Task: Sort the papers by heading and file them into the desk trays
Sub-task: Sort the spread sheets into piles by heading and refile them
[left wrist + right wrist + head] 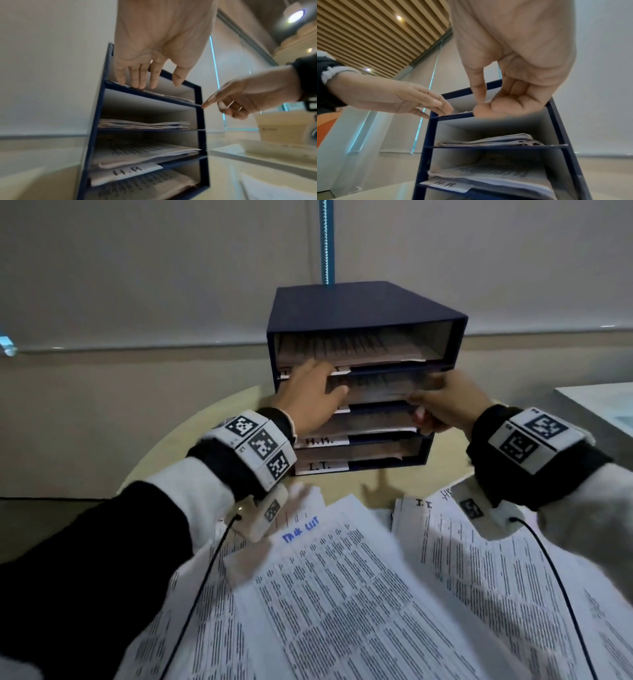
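A dark blue desk tray unit [359,306] stands at the back of the table, with papers in each of its several shelves. Strips on the lower shelves read "H.R." [126,171] and "I.T." [320,465]. My left hand [310,395] lays straight fingers [137,78] on the papers at the top shelf's front left edge. At the right end of that edge, my right hand [445,402] has its index tip and thumb [479,109] pinched at the lip, the other fingers curled. Loose printed sheets [342,594] cover the near table; one is headed "Task list", another "I.T." [421,503].
The unit sits on a round beige table [205,440] close to a pale wall. A grey counter [599,405] lies to the right. A blue cord [324,241] hangs behind the unit. Thin black cables [205,577] from my wrists trail over the loose sheets.
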A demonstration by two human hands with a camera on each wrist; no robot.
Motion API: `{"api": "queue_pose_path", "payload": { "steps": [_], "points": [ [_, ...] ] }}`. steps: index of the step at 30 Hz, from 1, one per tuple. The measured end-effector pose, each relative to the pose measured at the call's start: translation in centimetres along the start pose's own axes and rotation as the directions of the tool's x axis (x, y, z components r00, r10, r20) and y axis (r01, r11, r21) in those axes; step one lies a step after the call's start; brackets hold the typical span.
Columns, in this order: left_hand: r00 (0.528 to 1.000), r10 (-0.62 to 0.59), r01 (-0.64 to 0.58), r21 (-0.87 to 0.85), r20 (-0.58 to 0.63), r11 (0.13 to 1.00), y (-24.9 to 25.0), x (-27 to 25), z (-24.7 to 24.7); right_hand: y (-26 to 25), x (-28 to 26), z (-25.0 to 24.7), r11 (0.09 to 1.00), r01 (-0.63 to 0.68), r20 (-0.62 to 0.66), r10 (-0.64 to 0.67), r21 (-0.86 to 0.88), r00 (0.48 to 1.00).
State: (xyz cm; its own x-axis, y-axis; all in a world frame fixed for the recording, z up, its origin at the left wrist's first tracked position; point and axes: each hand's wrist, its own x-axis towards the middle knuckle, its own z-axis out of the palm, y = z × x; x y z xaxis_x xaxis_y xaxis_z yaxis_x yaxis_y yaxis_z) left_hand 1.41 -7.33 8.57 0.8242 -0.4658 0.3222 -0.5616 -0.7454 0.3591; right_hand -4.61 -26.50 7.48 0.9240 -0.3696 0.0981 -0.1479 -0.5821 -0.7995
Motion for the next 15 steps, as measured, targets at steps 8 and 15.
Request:
{"api": "queue_pose_path", "payload": {
  "steps": [8, 15],
  "points": [
    [0.901, -0.297, 0.372, -0.211, 0.317, 0.904, -2.5, -9.2, 0.6, 0.3, -7.2, 3.8, 0.979, 0.058, 0.277, -0.001, -0.197, 0.961],
    [0.700, -0.437, 0.419, 0.172, 0.564, 0.892, -4.3, -12.8, 5.5, 2.3, -10.8, 7.7, 0.786, 0.246, 0.543, 0.132, -0.567, 0.830]
  ]
}}
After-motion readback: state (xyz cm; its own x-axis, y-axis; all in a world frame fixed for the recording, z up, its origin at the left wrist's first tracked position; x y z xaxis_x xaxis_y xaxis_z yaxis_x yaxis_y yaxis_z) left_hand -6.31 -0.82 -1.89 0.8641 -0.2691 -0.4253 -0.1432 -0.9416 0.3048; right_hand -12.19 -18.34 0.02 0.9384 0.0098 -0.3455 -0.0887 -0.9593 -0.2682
